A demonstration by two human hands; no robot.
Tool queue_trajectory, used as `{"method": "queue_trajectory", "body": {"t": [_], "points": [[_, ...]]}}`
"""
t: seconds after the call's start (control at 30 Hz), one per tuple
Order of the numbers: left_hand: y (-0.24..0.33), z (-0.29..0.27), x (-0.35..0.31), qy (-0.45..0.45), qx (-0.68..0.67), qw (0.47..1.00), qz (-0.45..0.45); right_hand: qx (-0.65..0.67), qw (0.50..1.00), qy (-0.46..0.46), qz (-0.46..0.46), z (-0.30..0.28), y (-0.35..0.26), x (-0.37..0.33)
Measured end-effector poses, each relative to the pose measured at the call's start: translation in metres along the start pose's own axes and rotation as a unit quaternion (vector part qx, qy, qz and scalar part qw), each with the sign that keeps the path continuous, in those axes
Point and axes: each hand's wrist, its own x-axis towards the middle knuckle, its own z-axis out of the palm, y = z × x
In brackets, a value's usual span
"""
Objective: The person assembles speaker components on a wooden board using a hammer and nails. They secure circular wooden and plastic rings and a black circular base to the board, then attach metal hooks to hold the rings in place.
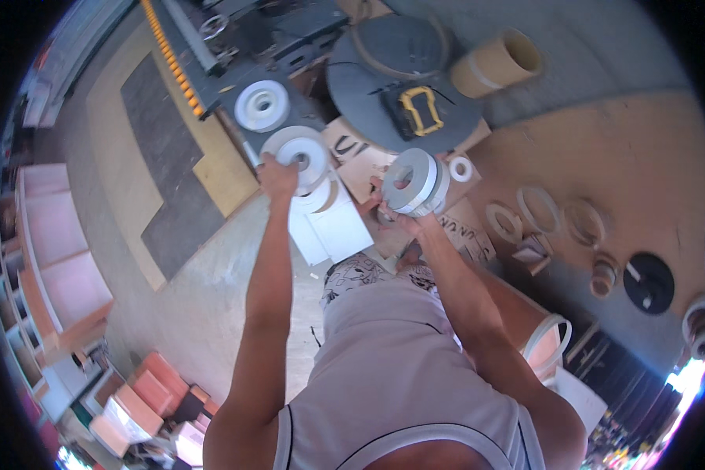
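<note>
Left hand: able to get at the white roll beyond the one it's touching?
Likely yes: the farther white roll lies close beyond the left hand, uncovered, though the hand must first leave the nearer roll.

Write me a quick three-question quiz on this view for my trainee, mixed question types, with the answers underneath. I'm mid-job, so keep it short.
1. Which hand holds the grey-faced roll?

2. True or false: the left hand is at the edge of a white roll.

3. What lies on the round dark grey surface?
A) a red bucket
B) a yellow-and-black object
C) a hammer

Key:
1. The right hand.
2. True.
3. B.
</note>
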Motion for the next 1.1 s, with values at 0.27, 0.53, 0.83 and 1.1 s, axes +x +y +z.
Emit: {"method": "queue_trajectory", "body": {"t": [0.27,0.53,0.83,1.1], "points": [[0.068,-0.035,-0.097,-0.222,-0.411,0.884,0.009,-0.184,0.936,0.164,-0.250,0.005,-0.023,-0.075],[0.192,-0.030,-0.244,-0.514,-0.633,0.578,-0.023,-0.572,0.686,0.257,-0.368,0.032,-0.068,-0.181],[0.232,0.034,-0.314,-0.671,-0.579,0.460,0.056,-0.657,0.580,0.259,-0.406,-0.008,-0.111,-0.299],[0.326,-0.010,-0.377,-0.609,-0.442,0.629,0.197,-0.503,0.584,0.398,-0.498,-0.015,-0.144,-0.399]]}}
